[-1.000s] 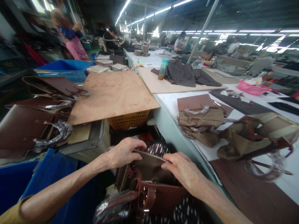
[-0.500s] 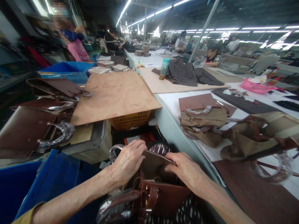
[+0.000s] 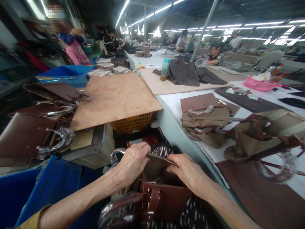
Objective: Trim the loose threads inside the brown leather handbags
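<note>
A brown handbag (image 3: pixel 168 198) rests on my lap over dark, white-patterned cloth (image 3: pixel 194 213). Its mouth gapes toward me, showing a grey-brown lining (image 3: pixel 156 168). My left hand (image 3: pixel 133 162) grips the far rim at its left end, fingers curled over the edge. At the right end of that same rim, my right hand (image 3: pixel 183 167) pinches the edge between thumb and fingers. One plastic-wrapped handle (image 3: pixel 118 208) hangs over the near left side; the other handle (image 3: pixel 116 156) stands up behind my left wrist. The bag's bottom is hidden.
Brown handbags (image 3: pixel 30 135) are stacked at left, above a blue bin (image 3: pixel 50 187). A wooden board (image 3: pixel 119 98) lies over a yellow basket (image 3: pixel 132 123). On the right-hand table (image 3: pixel 171 122) lie khaki-and-brown bags (image 3: pixel 206 119). Other people work farther back.
Both hands keep their hold on the bag's far rim, which now bows slightly more. The right hand has shifted a little left. The view has moved slightly.
</note>
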A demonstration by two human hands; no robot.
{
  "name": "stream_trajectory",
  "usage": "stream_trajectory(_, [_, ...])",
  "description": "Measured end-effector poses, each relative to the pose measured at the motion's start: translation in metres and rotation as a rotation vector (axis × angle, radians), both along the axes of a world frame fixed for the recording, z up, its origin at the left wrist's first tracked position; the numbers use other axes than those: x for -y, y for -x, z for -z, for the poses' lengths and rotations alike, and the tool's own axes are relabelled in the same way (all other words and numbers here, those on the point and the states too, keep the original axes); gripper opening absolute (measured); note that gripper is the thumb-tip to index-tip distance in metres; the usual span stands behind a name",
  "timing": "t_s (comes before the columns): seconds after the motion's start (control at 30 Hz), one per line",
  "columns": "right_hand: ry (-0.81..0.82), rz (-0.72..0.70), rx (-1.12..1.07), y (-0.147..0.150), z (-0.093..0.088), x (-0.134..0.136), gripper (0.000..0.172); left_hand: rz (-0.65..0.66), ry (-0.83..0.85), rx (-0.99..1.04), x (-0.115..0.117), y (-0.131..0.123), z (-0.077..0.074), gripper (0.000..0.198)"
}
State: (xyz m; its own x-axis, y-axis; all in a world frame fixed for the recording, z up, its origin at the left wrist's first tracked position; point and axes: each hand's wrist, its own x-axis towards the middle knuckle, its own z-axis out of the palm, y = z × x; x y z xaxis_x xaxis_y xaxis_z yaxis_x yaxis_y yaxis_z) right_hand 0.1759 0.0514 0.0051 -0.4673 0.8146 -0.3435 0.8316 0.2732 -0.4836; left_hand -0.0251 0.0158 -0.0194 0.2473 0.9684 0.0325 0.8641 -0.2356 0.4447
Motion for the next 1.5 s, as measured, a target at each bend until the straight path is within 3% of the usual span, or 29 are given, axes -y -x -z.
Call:
stream_trajectory(0.27, [-0.031, -0.024, -0.012, -0.001, 0.004, -0.001, 0.009, 0.044, -0.005, -0.026, -0.002, -0.007, 0.007, 0.007])
stream_trajectory(0.67, [-0.006, -0.022, -0.103, -0.001, 0.007, -0.003, 0.022, 0.094, -0.069, 0.129, 0.002, -0.02, 0.011, 0.027])
stream_trajectory(0.9, [-0.021, -0.048, -0.12, 0.002, 0.009, -0.005, 0.021, 0.057, -0.042, 0.193, 0.003, -0.021, 0.013, 0.014])
stream_trajectory(1.23, [-0.021, -0.054, -0.086, 0.005, 0.013, -0.006, 0.022, 0.135, 0.016, 0.298, 0.002, -0.019, 0.015, 0.013])
stream_trajectory(1.5, [-0.003, -0.102, -0.049, 0.001, 0.007, -0.005, 0.02, 0.127, 0.085, 0.295, -0.005, -0.02, 0.004, 0.016])
